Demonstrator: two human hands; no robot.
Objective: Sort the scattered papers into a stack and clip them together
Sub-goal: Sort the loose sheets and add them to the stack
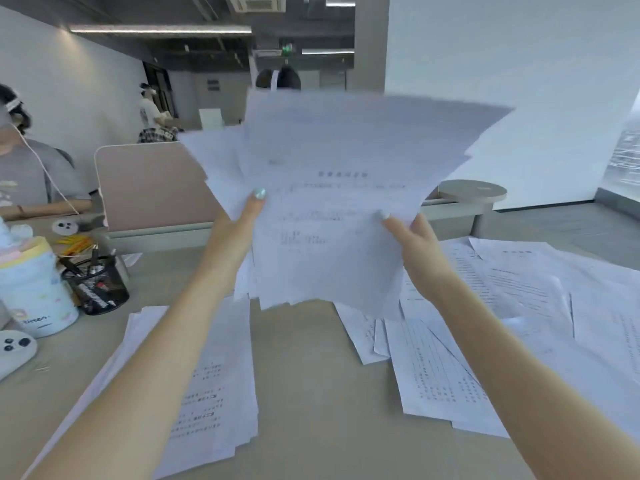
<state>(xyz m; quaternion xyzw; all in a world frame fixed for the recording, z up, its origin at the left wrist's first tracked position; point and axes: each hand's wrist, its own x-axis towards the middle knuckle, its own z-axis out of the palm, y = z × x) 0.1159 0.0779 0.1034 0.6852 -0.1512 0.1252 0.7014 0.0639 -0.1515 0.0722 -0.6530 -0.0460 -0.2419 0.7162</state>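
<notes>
A loose, uneven bundle of white printed papers [332, 202] hangs in the air above the desk, its sheets fanned out at the top. My left hand [239, 223] grips its left edge with the thumb on the front sheet. My right hand [415, 244] grips its lower right edge, thumb on the front too. More printed sheets lie flat on the desk: a pile at the lower left [214, 393] under my left forearm, and several overlapping sheets at the right [519, 306]. No clip is visible.
A black mesh pen holder [97, 289] and a pastel cylindrical container [34, 292] stand at the desk's left. A white controller [14, 348] lies near the left edge. A pink divider [152, 185] rises behind the desk. A seated person [31, 174] is at far left.
</notes>
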